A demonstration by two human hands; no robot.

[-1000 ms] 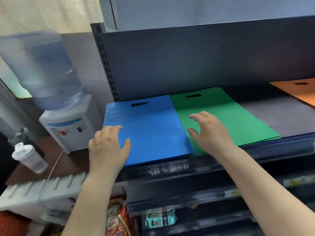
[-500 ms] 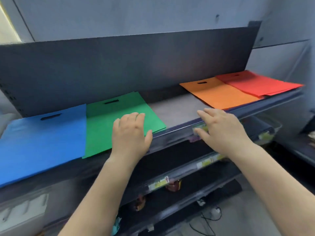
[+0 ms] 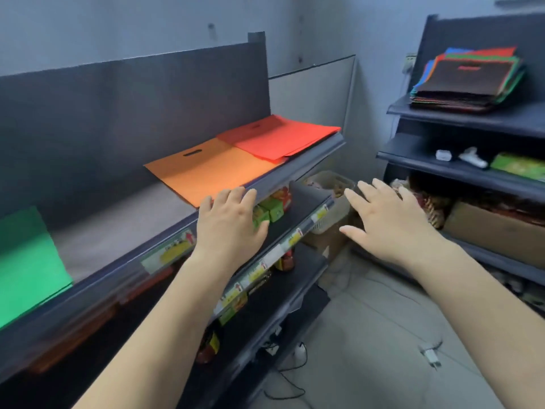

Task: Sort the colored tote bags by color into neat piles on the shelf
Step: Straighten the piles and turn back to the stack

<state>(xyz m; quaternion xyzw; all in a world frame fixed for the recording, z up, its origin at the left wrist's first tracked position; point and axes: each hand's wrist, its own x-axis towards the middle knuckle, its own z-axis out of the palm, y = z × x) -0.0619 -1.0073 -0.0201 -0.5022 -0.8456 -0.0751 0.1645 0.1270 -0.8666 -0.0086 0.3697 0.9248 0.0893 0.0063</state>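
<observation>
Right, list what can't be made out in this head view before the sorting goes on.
- Green pile: cut off by the left edge, its extent unknown.
- Mixed stack on the right shelf: the dark top bag covers the rest, only coloured edges show, so no count.
- Shelf-edge labels: blurred, unreadable.
- Goods on the lower shelf: partly hidden by the left hand.

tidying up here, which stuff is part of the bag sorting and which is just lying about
Part of the job:
green bag pile
orange bag pile
red bag pile
mixed bag stack
top shelf

Lying about:
green boxes
basket
cardboard box
floor cables
</observation>
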